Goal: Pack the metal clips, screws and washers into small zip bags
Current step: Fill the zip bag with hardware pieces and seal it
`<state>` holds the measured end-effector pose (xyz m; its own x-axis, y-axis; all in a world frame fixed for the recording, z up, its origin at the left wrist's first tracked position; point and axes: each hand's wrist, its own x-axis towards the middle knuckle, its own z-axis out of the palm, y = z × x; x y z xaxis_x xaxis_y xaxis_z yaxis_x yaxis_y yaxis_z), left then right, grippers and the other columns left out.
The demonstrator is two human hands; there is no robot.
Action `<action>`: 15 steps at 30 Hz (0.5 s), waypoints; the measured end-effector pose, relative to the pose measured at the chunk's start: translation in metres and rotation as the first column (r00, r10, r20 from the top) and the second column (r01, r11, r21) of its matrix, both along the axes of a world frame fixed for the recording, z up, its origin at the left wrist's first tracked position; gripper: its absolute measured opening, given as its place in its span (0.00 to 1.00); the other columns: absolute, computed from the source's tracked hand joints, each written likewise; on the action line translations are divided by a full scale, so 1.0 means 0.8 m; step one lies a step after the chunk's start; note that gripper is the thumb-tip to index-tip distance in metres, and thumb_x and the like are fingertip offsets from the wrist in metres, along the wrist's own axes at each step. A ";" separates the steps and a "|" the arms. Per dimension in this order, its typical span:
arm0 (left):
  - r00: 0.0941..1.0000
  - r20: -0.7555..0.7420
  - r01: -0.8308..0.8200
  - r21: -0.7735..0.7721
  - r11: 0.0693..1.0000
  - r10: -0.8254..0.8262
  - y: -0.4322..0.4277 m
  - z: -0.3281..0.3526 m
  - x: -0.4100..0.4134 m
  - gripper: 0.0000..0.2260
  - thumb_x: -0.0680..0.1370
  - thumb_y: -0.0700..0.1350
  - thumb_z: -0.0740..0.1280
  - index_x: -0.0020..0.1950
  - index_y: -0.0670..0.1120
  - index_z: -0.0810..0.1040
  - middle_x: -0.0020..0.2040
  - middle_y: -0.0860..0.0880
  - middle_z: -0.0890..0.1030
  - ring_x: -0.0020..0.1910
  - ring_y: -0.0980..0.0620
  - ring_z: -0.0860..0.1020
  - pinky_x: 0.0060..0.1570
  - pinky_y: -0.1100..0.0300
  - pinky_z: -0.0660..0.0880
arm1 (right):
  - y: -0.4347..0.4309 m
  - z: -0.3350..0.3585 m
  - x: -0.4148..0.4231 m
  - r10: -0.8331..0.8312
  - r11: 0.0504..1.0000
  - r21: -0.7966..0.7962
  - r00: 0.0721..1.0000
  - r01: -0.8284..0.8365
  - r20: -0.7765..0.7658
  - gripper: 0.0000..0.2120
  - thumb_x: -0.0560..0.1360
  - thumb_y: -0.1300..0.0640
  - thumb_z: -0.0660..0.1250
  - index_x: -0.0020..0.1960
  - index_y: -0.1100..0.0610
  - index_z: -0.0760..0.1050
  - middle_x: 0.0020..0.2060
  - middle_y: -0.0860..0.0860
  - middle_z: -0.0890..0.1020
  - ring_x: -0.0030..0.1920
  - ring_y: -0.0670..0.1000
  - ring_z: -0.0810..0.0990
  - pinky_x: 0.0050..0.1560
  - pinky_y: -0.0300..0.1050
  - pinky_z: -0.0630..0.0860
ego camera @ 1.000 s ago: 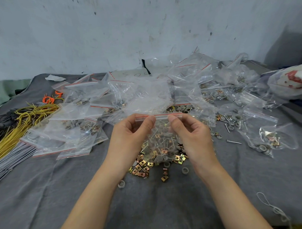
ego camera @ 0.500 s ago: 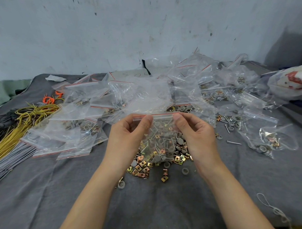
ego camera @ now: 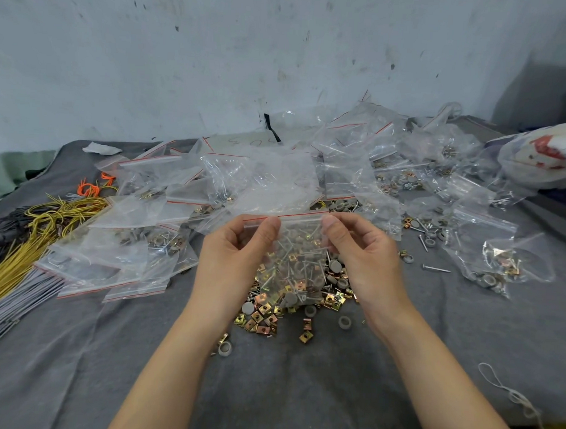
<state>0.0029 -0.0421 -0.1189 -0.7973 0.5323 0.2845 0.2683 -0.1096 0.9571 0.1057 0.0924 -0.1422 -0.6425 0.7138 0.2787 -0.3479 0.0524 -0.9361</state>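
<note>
A small clear zip bag [ego camera: 298, 247] with a red line along its top hangs between my hands, above the middle of the grey cloth. My left hand [ego camera: 238, 257] pinches the bag's top left corner and my right hand [ego camera: 360, 255] pinches its top right corner. Screws, grey washers and metal clips show through the bag. Below it lies a loose pile of brass-coloured clips, washers and screws [ego camera: 285, 307]. A few washers [ego camera: 344, 322] and one screw [ego camera: 436, 268] lie apart on the cloth.
Filled zip bags lie stacked at the left [ego camera: 113, 256] and heaped across the back and right [ego camera: 485, 253]. Yellow and grey wire bundles [ego camera: 27, 247] run along the left edge. A printed plastic bag [ego camera: 546, 159] sits at the far right. A wall stands behind.
My hands have spread apart along the bag's zip line, the right thumb sliding toward the right corner. The bag has stayed in the same place above the pile.
</note>
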 end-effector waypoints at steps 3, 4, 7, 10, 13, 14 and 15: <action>1.000 0.012 0.000 -0.004 1.000 0.000 0.000 0.002 0.001 0.07 0.78 0.48 0.69 0.45 0.45 0.82 0.38 0.52 0.84 0.36 0.59 0.80 0.37 0.65 0.77 | 0.000 0.000 0.000 -0.012 1.000 0.018 1.000 0.012 0.004 0.10 0.73 0.46 0.70 0.48 0.52 0.83 0.36 0.44 0.84 0.40 0.41 0.80 0.48 0.36 0.79; 1.000 0.009 -0.006 -0.012 1.000 0.006 0.000 0.003 0.002 0.07 0.78 0.48 0.69 0.45 0.46 0.82 0.39 0.52 0.84 0.37 0.59 0.80 0.39 0.64 0.77 | 0.000 -0.001 0.000 -0.016 0.999 0.028 1.000 0.016 0.002 0.10 0.74 0.47 0.70 0.48 0.52 0.83 0.36 0.44 0.83 0.40 0.41 0.80 0.47 0.35 0.78; 0.978 -0.186 -0.113 -0.115 0.987 0.090 -0.002 0.008 0.003 0.04 0.78 0.51 0.70 0.49 0.53 0.81 0.44 0.57 0.84 0.44 0.61 0.79 0.46 0.64 0.75 | -0.002 -0.003 -0.002 -0.009 0.999 0.053 1.000 0.010 -0.024 0.06 0.77 0.51 0.70 0.47 0.52 0.82 0.35 0.43 0.83 0.39 0.40 0.80 0.44 0.33 0.77; 0.697 -0.714 -0.347 -0.252 0.903 0.069 -0.001 0.018 0.014 0.08 0.78 0.53 0.69 0.56 0.55 0.80 0.53 0.57 0.80 0.55 0.54 0.75 0.58 0.57 0.69 | -0.007 -0.003 -0.006 0.001 0.996 0.084 0.999 0.002 -0.041 0.07 0.75 0.47 0.70 0.47 0.50 0.83 0.38 0.43 0.84 0.41 0.41 0.80 0.45 0.32 0.76; 0.512 -0.859 -0.425 -0.263 0.866 -0.010 0.006 0.034 0.031 0.06 0.79 0.52 0.68 0.54 0.54 0.81 0.51 0.54 0.80 0.54 0.49 0.74 0.60 0.53 0.64 | -0.010 -0.005 -0.009 0.036 0.993 0.116 0.998 -0.030 -0.044 0.06 0.76 0.46 0.69 0.47 0.46 0.84 0.41 0.44 0.85 0.43 0.43 0.80 0.48 0.36 0.76; 0.525 -0.850 -0.407 -0.276 0.871 -0.024 0.008 0.039 0.035 0.05 0.79 0.52 0.67 0.53 0.55 0.81 0.49 0.55 0.80 0.53 0.49 0.74 0.60 0.54 0.64 | -0.009 -0.006 -0.009 0.037 0.993 0.117 0.998 -0.031 -0.046 0.06 0.76 0.46 0.69 0.47 0.45 0.83 0.41 0.44 0.84 0.43 0.43 0.79 0.48 0.37 0.76; 0.541 -0.840 -0.388 -0.287 0.876 -0.036 0.008 0.043 0.037 0.05 0.80 0.52 0.66 0.52 0.55 0.81 0.48 0.55 0.79 0.52 0.50 0.75 0.61 0.53 0.64 | -0.008 -0.007 -0.008 0.036 0.993 0.115 0.998 -0.031 -0.045 0.05 0.76 0.46 0.69 0.46 0.45 0.83 0.40 0.45 0.83 0.43 0.44 0.79 0.48 0.37 0.76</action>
<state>0.0328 -0.0354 -0.0849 -0.4259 0.6314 0.6480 0.9016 0.3556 0.2462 0.0993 0.0861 -0.1474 -0.6500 0.6537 0.3876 -0.3944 0.1457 -0.9073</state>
